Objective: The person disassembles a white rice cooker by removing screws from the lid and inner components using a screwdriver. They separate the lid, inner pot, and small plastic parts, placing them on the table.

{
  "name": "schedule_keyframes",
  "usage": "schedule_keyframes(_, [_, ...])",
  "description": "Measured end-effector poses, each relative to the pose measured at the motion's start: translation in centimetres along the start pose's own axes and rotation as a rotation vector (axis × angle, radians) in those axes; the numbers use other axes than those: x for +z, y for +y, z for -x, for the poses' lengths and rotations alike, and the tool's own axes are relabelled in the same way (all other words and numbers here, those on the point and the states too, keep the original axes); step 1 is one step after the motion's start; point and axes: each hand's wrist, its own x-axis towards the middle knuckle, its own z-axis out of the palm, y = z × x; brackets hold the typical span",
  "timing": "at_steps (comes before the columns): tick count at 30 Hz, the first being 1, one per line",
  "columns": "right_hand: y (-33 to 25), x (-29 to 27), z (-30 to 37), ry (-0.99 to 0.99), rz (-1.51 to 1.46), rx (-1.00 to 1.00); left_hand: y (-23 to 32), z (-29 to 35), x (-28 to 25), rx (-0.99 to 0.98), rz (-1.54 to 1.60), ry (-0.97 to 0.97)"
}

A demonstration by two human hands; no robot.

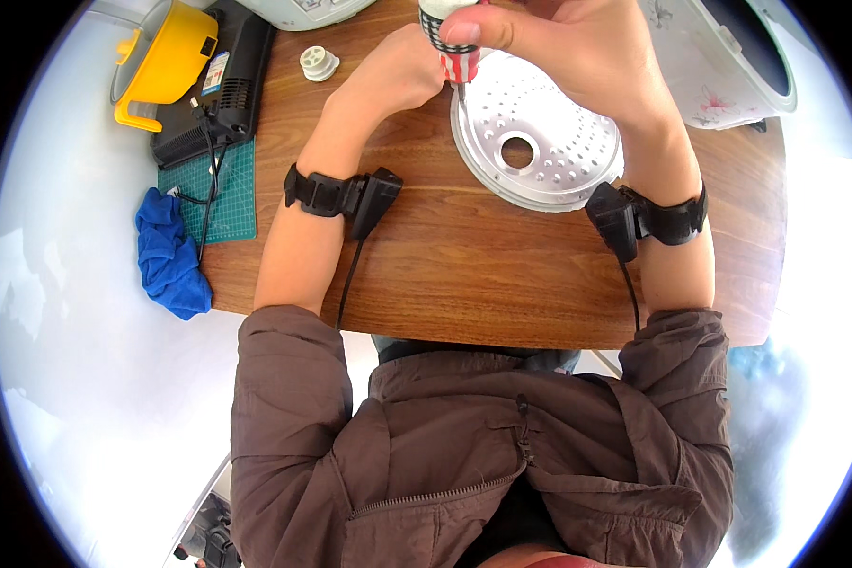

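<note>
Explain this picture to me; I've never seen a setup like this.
There's no robot here, just a person using two bare hands. The picture comes from a camera worn on the head, looking down; its wide fisheye lens bends straight edges. You also see the person's brown sleeves, and a black strapped-on device on each forearm.

The right hand holds a screwdriver with a patterned handle, tip pointing down near the edge of a silver perforated disc. The left hand is close by; its fingertips are hidden, so I can't tell what they touch.

On the wooden table are also a small white round part, a green mat and a white flower-patterned casing. A blue cloth lies at the left edge.
</note>
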Motion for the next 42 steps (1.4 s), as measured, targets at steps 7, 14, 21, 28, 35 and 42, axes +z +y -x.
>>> schedule_keyframes(7, [0.5,-1.1,0.2,0.03,0.321,-0.009,-2.8,-0.9,1.2,0.092,-0.062,-0.011])
schedule_keyframes(14, [0.3,0.6,0.2,0.018,0.027,-0.021,-3.6,-1.2,1.0,0.137,0.033,-0.063])
schedule_keyframes(21, [-1.2,1.3,0.2,0.093,0.362,0.027,-1.5,-0.3,0.4,-0.022,-0.038,-0.013])
schedule_keyframes(28, [2.3,0.9,0.6,0.045,0.03,-0.083,-1.8,-0.8,0.1,0.089,0.004,-0.094])
schedule_keyframes(35, [0.4,0.7,0.3,0.093,0.225,-0.026,-3.0,-1.1,0.7,0.053,-0.014,-0.104])
schedule_keyframes(42, [0.4,1.4,0.4,0.128,0.464,-0.153,-3.0,-1.0,0.9,0.042,-0.008,-0.075])
